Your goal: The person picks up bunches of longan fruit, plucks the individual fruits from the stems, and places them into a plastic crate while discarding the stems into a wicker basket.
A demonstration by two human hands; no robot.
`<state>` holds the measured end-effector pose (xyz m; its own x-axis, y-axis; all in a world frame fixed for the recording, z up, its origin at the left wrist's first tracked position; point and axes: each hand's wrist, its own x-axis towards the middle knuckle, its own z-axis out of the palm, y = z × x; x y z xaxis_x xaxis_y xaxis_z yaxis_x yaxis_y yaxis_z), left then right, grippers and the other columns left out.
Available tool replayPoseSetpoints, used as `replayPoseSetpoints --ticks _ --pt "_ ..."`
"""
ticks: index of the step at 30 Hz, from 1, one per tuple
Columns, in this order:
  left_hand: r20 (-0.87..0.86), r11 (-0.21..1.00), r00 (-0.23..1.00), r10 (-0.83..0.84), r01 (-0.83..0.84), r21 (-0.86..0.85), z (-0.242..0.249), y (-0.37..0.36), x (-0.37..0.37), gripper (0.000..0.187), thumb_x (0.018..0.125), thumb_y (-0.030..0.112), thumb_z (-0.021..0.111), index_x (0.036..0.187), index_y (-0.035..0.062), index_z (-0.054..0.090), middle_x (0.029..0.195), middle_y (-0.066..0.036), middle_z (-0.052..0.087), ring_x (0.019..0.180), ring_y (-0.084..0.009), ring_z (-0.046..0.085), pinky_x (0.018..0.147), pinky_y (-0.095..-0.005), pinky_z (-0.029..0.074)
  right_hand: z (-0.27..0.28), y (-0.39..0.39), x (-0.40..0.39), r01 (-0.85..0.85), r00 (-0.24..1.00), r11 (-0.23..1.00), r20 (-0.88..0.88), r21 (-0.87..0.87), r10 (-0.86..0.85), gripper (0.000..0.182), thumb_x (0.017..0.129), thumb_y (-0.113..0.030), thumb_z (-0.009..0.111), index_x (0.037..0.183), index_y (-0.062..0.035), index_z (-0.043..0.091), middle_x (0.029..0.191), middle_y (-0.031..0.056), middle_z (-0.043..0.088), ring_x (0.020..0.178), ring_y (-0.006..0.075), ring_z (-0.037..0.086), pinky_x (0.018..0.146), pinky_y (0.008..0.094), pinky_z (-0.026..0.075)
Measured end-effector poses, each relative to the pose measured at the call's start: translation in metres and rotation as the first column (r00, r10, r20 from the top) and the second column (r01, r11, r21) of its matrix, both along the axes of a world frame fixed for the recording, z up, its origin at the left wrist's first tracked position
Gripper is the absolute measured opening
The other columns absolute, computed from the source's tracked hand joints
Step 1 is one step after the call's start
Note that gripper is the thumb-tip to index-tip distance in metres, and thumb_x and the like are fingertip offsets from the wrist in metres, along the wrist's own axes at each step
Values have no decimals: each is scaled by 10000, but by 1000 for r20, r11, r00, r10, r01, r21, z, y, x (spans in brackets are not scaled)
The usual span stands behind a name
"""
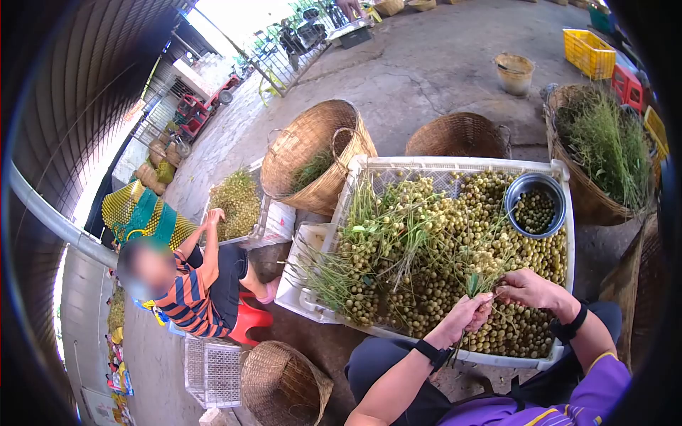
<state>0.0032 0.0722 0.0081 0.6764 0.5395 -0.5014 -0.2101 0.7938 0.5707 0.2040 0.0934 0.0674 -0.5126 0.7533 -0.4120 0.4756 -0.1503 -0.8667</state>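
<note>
My left hand (469, 316) is closed around a bunch of thin green stems (474, 285) over the near edge of the fruit crate; the stem ends hang below the fist. Close beside it on the right, my right hand (522, 290) has its fingers pinched at the bunch, but what lies between the fingertips is too small to make out. Under both hands is a white crate (568, 241) of round yellow-brown fruit (504, 238), with leafy stems heaped on its left half. A metal bowl (535, 204) with darker small fruit rests in its back right corner.
Wicker baskets (316, 153) stand behind the crate, another (284, 383) at the lower left, and one full of stems (604, 142) at right. A person in a striped shirt (195, 298) sits at left, one hand at a smaller fruit crate. Farther back are a bucket (514, 74) and yellow crate (590, 53).
</note>
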Motion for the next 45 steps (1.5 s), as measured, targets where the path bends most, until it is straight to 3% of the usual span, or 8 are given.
replayPoseSetpoints --ticks 4,9,14,16,19,25,33,45 --pt "-93 998 996 -17 23 64 9 -1 5 301 949 340 439 729 135 459 503 88 276 377 -29 213 349 -200 179 -3 2 6 -150 988 956 17 253 151 308 919 -309 500 841 -21 576 675 17 579 543 77 524 484 219 420" --pt "-132 994 991 19 -5 106 27 0 7 271 950 372 424 878 121 498 545 89 296 414 -21 231 364 -192 192 -27 -1 9 146 852 861 -381 -488 -360 246 914 -274 514 885 -39 578 731 48 623 561 86 563 481 196 437" --pt "-105 968 992 68 -41 246 -2 2 3 293 939 370 450 892 91 527 601 67 386 508 -43 356 480 -207 321 -27 -3 1 190 813 861 -416 -473 -408 213 897 -241 542 921 -33 576 758 55 636 555 72 572 465 185 449" --pt "-204 937 966 160 -84 339 -1 0 9 284 930 359 475 851 95 543 679 23 509 658 -83 494 640 -242 405 -13 2 1 136 986 990 -100 39 -132 184 868 -209 555 883 -35 613 683 75 622 552 160 592 502 270 466" --pt "-239 959 965 111 -41 280 13 2 0 315 940 330 451 749 92 528 732 -10 538 700 -125 544 670 -280 435 -26 -2 5 1 963 689 185 725 -196 182 818 -203 590 893 -42 633 638 120 583 551 260 575 541 344 462" --pt "-164 943 977 135 -76 323 23 2 -3 288 946 281 447 788 50 516 662 -55 545 492 -117 485 399 -225 383 -28 2 17 240 792 894 -457 -378 -406 247 818 -135 477 1011 -48 604 748 21 634 536 56 553 453 161 421" --pt "-154 967 986 61 -20 255 26 2 -5 334 941 384 436 949 59 516 544 43 379 423 -31 305 379 -187 221 -56 5 17 174 591 803 -592 -570 -548 349 894 -361 498 776 -44 584 767 53 599 482 75 442 348 156 231" --pt "144 998 988 50 -43 -53 13 3 -1 355 959 383 363 995 56 498 610 -31 474 488 -124 451 474 -239 402 -53 -6 -7 188 778 875 -476 -445 -410 350 879 -304 565 1122 -54 530 831 1 594 563 38 448 439 157 328"
